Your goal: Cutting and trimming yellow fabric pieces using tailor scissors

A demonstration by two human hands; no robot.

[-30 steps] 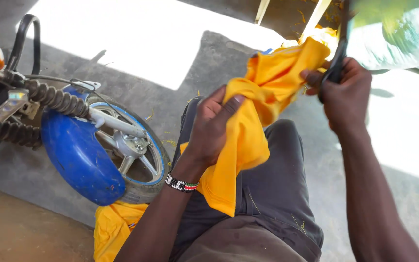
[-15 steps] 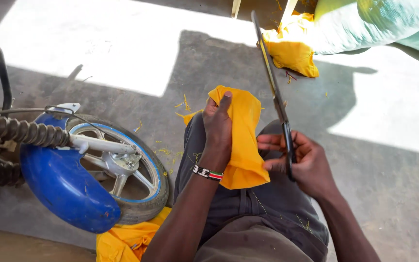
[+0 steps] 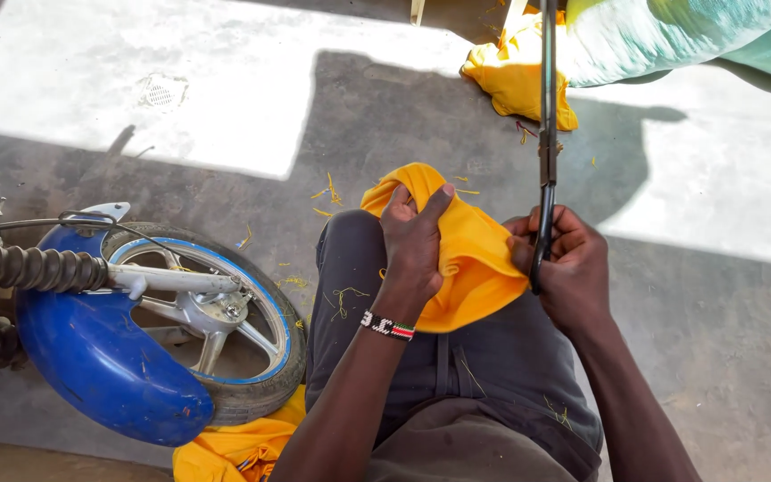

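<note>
A seated person's left hand [image 3: 414, 241] pinches a bunched piece of yellow cloth [image 3: 470, 259] against the lap of dark trousers [image 3: 493, 357], fingers closed over its folded upper edge, while the right hand [image 3: 568, 268] is wrapped tight around the handles of long black scissors [image 3: 547, 107], whose blades point up and away, seemingly closed. The cloth lies on the thighs between both hands, touching each. The risk, as it appears, is that the blades sit close to the left fingers once lowered, and a slack, folded cloth could bunch and cut crookedly or let a fingertip stray into the bite. Counted: one pair of scissors, three pieces of yellow cloth — one in hand, one heap [image 3: 515, 76] on the concrete floor [image 3: 225, 116] ahead, one [image 3: 234, 446] beside the trousers — one motorcycle wheel [image 3: 216, 312] with its blue mudguard [image 3: 100, 357], one beaded wristband [image 3: 388, 326], and scattered yellow threads [image 3: 327, 192].
</note>
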